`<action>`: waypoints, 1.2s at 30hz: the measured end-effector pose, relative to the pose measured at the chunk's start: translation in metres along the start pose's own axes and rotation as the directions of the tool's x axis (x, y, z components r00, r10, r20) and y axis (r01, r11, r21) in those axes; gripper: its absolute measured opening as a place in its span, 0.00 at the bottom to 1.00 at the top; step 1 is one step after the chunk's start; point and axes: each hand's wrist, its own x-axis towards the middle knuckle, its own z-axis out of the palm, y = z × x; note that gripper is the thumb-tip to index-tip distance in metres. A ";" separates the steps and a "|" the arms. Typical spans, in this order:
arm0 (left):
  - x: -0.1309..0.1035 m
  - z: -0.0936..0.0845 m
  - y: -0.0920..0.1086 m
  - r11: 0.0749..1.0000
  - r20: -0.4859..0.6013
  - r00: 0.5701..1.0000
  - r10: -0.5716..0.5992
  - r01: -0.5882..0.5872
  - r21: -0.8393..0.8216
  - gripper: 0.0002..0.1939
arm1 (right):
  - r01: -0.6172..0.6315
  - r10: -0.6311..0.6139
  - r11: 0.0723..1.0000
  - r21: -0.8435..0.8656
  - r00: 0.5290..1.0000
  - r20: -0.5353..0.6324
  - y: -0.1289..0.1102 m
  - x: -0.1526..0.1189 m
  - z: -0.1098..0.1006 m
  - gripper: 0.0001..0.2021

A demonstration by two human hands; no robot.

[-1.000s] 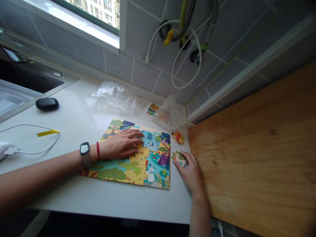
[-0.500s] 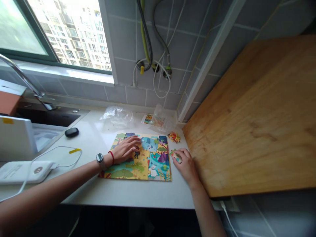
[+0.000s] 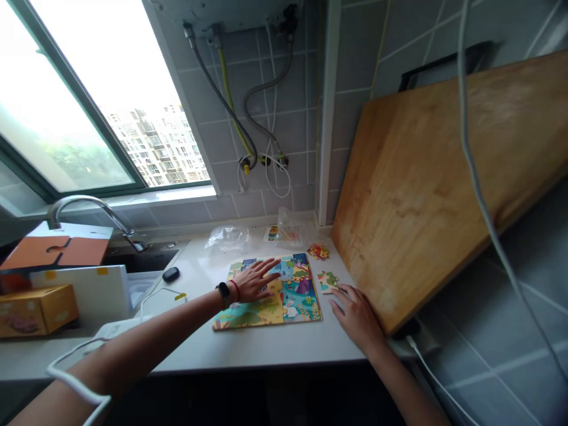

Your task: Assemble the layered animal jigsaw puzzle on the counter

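A colourful jigsaw puzzle lies assembled on the white countertop, printed with animals and plants. My left hand is spread over its left and upper middle, fingers apart, hiding part of the picture. On the counter right of the puzzle rests a loose jigsaw piece, green and cream. My right hand lies beside it with fingers stretched out and thumb apart, the fingertips at the piece's lower right edge. Further back is a small pile of red and yellow jigsaw pieces.
Clear plastic wrapping and a printed card lie along the back. A large wooden board leans at right. To the left are a black oval object, a sink tap, boxes and a white cable.
The camera view has tilted up and turned. My right hand's fingers have uncurled from the loose jigsaw piece and drawn slightly back. My left hand has spread its fingers wider over the puzzle.
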 end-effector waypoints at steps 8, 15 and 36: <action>0.091 -0.043 0.024 0.996 0.160 0.987 -0.016 0.029 -0.080 0.24 | -0.044 0.043 0.996 0.072 0.999 0.010 -0.005 -0.004 -0.005 0.13; 0.176 -0.031 0.048 0.991 0.267 0.963 -0.014 0.048 -0.123 0.40 | -0.043 0.042 0.987 0.157 0.999 0.012 -0.007 -0.005 -0.010 0.13; 0.188 0.002 0.058 0.714 0.157 0.964 -0.215 0.265 -0.648 0.12 | -0.108 0.108 0.977 0.182 0.994 0.012 -0.012 -0.005 -0.013 0.19</action>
